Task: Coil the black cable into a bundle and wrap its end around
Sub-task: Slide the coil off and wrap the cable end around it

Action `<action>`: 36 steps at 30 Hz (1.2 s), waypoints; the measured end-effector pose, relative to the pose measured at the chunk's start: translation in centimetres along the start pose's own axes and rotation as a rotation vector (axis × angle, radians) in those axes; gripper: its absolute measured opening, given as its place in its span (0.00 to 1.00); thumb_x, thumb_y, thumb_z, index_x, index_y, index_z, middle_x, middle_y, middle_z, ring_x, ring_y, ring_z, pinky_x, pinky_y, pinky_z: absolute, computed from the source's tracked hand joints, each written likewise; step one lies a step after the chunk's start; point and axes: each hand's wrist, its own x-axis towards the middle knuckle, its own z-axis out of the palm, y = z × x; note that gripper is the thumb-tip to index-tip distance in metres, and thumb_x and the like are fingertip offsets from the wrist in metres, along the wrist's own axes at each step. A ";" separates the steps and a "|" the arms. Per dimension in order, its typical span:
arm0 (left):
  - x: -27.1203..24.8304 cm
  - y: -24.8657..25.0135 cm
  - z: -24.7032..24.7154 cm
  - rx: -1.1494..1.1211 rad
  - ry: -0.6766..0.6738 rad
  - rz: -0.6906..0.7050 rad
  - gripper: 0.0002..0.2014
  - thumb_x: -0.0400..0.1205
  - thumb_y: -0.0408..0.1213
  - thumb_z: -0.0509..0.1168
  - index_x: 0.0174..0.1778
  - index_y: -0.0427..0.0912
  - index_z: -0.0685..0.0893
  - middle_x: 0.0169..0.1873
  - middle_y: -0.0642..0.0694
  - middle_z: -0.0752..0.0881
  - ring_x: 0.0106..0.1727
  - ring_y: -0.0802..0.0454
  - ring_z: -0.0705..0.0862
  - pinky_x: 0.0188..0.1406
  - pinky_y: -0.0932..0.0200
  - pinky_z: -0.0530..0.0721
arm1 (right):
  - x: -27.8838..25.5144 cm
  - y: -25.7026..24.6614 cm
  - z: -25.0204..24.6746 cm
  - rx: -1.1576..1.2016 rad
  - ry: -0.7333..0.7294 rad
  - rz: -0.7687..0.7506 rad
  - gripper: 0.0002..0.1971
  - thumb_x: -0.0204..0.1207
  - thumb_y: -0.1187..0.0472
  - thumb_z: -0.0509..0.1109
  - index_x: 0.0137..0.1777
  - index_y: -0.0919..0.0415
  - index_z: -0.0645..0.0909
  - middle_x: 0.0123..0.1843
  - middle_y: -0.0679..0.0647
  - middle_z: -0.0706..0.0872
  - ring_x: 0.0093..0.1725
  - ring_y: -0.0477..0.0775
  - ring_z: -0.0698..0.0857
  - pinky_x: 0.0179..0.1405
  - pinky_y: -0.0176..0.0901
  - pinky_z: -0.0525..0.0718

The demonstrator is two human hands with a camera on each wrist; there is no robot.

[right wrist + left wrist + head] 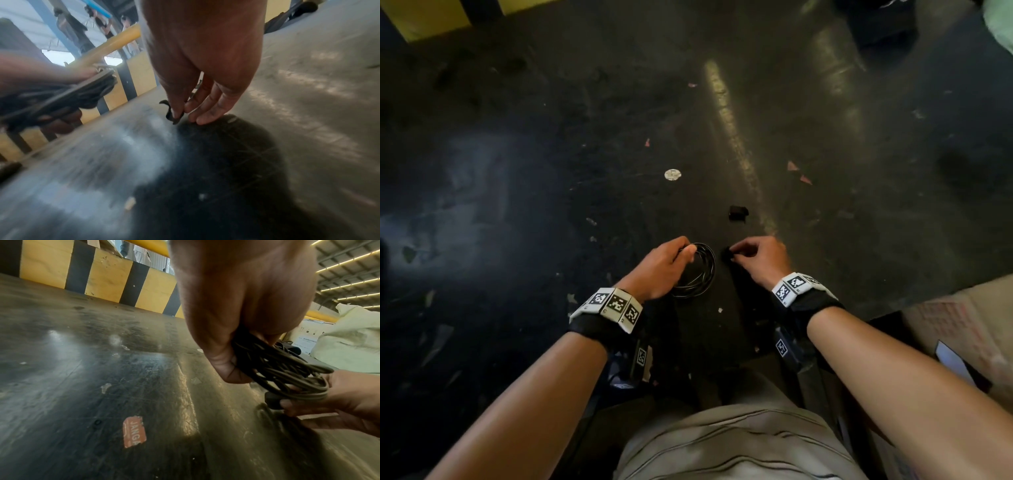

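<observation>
The thin black cable [700,270], wound into a round coil of several glossy turns, hung from the left hand [661,270], just above the dark scuffed work surface [551,171]. The left hand's fingers [207,344] were curled round the far side of the coil, gathering the turns into one bunch; in the left wrist view the strands fanned out loosely beyond the grip. Just beside the coil, on its right, the right hand [760,258] pinched a small black piece [171,112] between thumb and fingertips [207,119]. This appeared to be a short curled strap or the tail of the cable; the frames did not settle which, nor whether it joined the coil.

Judged risks at this stage:
(a) The turns were held at one point only. Slackening of the left grip would probably let the springy strands spread or drop onto the surface, undoing the coil.
(b) The pinch on the small piece was shallow, at the fingertips. A pull against the coil could slip it free before any wrap was begun.
(c) A wrap drawn loosely, or laid over fanned strands, would likely fail to bind the bundle.
(d) Both objects were black against a dark surface, so a dropped end would be hard to find again.

Beyond the right hand lay a small black blocky object [738,212], apart from both hands. Farther out, beyond the left hand, sat a small white disc [672,174], and scattered pale and pinkish paper scraps [799,173] dotted the surface.
</observation>
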 end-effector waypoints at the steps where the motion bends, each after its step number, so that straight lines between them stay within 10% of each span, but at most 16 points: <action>1: -0.1 0.0 0.0 -0.003 0.006 0.005 0.13 0.92 0.48 0.54 0.50 0.46 0.79 0.35 0.48 0.80 0.31 0.54 0.78 0.31 0.56 0.79 | -0.1 -0.3 0.0 0.010 0.002 -0.022 0.06 0.71 0.59 0.80 0.47 0.49 0.92 0.44 0.47 0.93 0.47 0.44 0.90 0.52 0.36 0.84; 6: -0.8 -0.1 -0.1 -0.035 0.032 0.016 0.14 0.92 0.49 0.54 0.50 0.47 0.80 0.34 0.49 0.80 0.32 0.53 0.77 0.33 0.52 0.79 | -0.4 -1.9 -0.6 0.101 0.016 -0.126 0.07 0.69 0.64 0.80 0.46 0.54 0.92 0.44 0.50 0.93 0.46 0.46 0.90 0.44 0.23 0.81; 21: -2.8 -0.2 -2.2 -0.282 0.040 0.103 0.14 0.92 0.47 0.54 0.46 0.45 0.78 0.30 0.53 0.74 0.28 0.58 0.73 0.29 0.57 0.76 | -0.9 -7.0 -0.7 0.147 -0.159 -0.366 0.11 0.65 0.60 0.86 0.46 0.54 0.90 0.43 0.47 0.93 0.44 0.43 0.90 0.48 0.34 0.89; 30: -4.0 -0.1 -3.0 -0.156 0.030 0.083 0.15 0.93 0.46 0.52 0.51 0.40 0.78 0.31 0.51 0.75 0.27 0.60 0.76 0.21 0.67 0.77 | -1.0 -7.5 0.3 0.327 -0.306 -0.323 0.12 0.67 0.62 0.85 0.50 0.58 0.89 0.47 0.50 0.94 0.47 0.43 0.92 0.48 0.36 0.89; 36: -4.3 -0.6 -3.0 -0.125 0.004 0.071 0.13 0.92 0.46 0.53 0.47 0.46 0.78 0.34 0.48 0.77 0.32 0.50 0.76 0.32 0.54 0.76 | -0.9 -7.4 -0.2 0.504 -0.457 -0.217 0.11 0.75 0.67 0.77 0.58 0.63 0.88 0.53 0.57 0.94 0.53 0.52 0.93 0.52 0.42 0.89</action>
